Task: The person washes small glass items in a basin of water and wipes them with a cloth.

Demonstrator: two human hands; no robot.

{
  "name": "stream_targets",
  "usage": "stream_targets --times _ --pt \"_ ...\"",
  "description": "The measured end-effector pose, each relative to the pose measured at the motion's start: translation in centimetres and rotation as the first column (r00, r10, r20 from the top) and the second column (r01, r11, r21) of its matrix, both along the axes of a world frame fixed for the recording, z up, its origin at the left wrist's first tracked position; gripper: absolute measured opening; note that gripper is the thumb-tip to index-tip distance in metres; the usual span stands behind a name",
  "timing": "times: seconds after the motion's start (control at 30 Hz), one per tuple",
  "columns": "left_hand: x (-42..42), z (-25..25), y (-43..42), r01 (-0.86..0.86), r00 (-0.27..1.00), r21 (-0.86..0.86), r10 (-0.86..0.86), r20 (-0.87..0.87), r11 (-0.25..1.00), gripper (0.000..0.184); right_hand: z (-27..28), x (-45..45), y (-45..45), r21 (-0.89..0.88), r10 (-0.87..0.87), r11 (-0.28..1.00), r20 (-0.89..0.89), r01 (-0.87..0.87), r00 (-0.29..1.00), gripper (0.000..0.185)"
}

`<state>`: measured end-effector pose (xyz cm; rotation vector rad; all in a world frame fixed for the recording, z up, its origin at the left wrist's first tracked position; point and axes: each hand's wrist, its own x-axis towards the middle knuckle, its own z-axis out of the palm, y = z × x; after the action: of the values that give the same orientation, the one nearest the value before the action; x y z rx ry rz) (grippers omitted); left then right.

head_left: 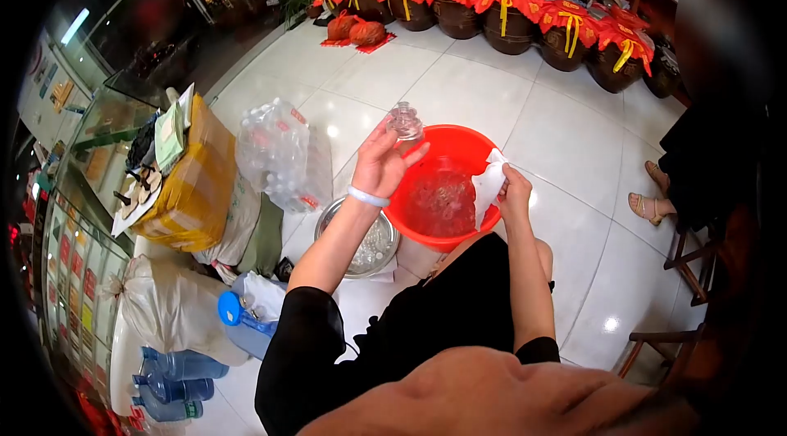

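Observation:
My left hand [379, 159], with a pale bracelet at the wrist, is raised at the left edge of a red basin [461, 141]. Between its fingers is a small clear glass bottle [405, 122], held upright. On the basin's right side, my right hand [515, 192] pinches a white cloth [489, 183] that hangs down over the rim. Water fills part of the basin, and clear glass pieces [443, 197] lie in it, too blurred to tell their kind. Partly behind my left forearm stands a metal bowl [391, 258] holding small clear pieces.
A plastic-wrapped pack of bottles [279, 153] and a taped yellow carton [193, 182] stand to the left. Blue water jugs [176, 387] lie at lower left. Dark jars [508, 30] with red covers line the back. A person's sandalled foot [652, 208] and wooden stools [664, 338] are at right.

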<state>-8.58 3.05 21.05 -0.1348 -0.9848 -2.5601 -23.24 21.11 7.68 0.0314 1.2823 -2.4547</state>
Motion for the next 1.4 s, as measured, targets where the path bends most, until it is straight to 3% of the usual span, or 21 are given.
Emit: stream_targets --times 0.03,0.07,0.1,0.13,0.2,0.23,0.33,0.47,0.6,0.7,0.77,0.9,1.13,1.2,1.4 --pt "-0.1 0.3 0.7 0.008 1.000 -0.006 -0.008 -0.003 1.000 0.043 -0.1 0.0 0.2 -0.004 -0.002 1.000 -0.006 0.002 1.000 0.016" --pt "-0.2 0.6 1.3 -0.269 0.962 -0.252 0.269 -0.033 0.930 0.046 -0.2 -0.2 0.3 -0.009 -0.008 1.000 -0.010 0.008 1.000 0.016" --pt "-0.3 0.7 1.8 -0.508 0.850 -0.463 0.512 -0.129 0.727 0.051 -0.3 -0.3 0.3 -0.003 -0.002 1.000 -0.006 0.002 1.000 0.016" --pt "-0.3 0.6 2.0 -0.507 0.850 -0.464 0.509 -0.132 0.726 0.051 0.0 -0.2 0.3 0.003 0.006 1.000 -0.003 -0.006 1.000 0.018" --pt "-0.3 0.4 2.1 -0.780 0.598 -0.599 0.499 -0.628 0.182 0.062 0.5 0.2 0.2 -0.007 -0.011 1.000 0.005 0.011 1.000 0.018" --pt "-0.4 0.4 2.3 -0.806 0.578 -0.572 0.403 -0.709 0.151 0.064 0.9 0.4 0.1 -0.013 -0.026 1.000 0.015 0.026 1.000 0.017" --pt "-0.7 0.7 2.7 -0.830 0.554 -0.535 0.348 -0.756 0.159 0.064 1.3 0.5 -0.3 -0.008 -0.038 0.999 0.037 0.038 0.999 0.017" --pt "-0.9 -0.6 1.7 -0.814 0.579 -0.525 0.424 -0.697 0.249 0.066 1.5 0.7 -0.4 -0.004 -0.040 0.999 0.048 0.041 0.998 0.017" --pt "-0.8 -0.8 0.9 -0.834 0.545 -0.523 0.422 -0.725 0.177 0.067 1.1 0.5 -0.7 0.044 -0.009 0.999 0.039 0.008 0.999 0.019" --pt "-0.7 -1.8 0.1 -0.832 0.550 -0.503 0.466 -0.693 0.235 0.067 0.6 0.0 -0.8 0.074 0.006 0.997 0.030 -0.008 1.000 0.017" --pt "-0.4 -2.4 -0.4 -0.776 0.626 -0.514 0.552 -0.552 0.366 0.069 1.2 0.4 -1.1 0.096 -0.021 0.995 0.026 0.019 0.999 0.016" --pt "0.0 -2.8 -1.3 -0.747 0.660 -0.448 0.628 -0.413 0.491 0.067 0.8 0.3 -1.2 0.113 -0.001 0.994 0.025 -0.002 1.000 0.016" --pt "0.2 -5.4 -3.6 -0.725 0.678 -0.442 0.661 -0.322 0.529 0.063 0.8 0.3 -1.3 0.156 0.014 0.988 0.043 -0.021 0.999 0.016" --pt "0.3 -6.9 -4.7 -0.693 0.694 -0.422 0.699 -0.171 0.585 0.060 0.6 0.2 -1.3 0.147 0.015 0.989 0.041 -0.021 0.999 0.016" --pt "1.0 -10.9 -7.2 -0.717 0.664 -0.379 0.739 -0.113 0.586 0.052 1.1 0.2 -2.1 0.229 0.037 0.972 0.047 -0.046 0.998 0.017"
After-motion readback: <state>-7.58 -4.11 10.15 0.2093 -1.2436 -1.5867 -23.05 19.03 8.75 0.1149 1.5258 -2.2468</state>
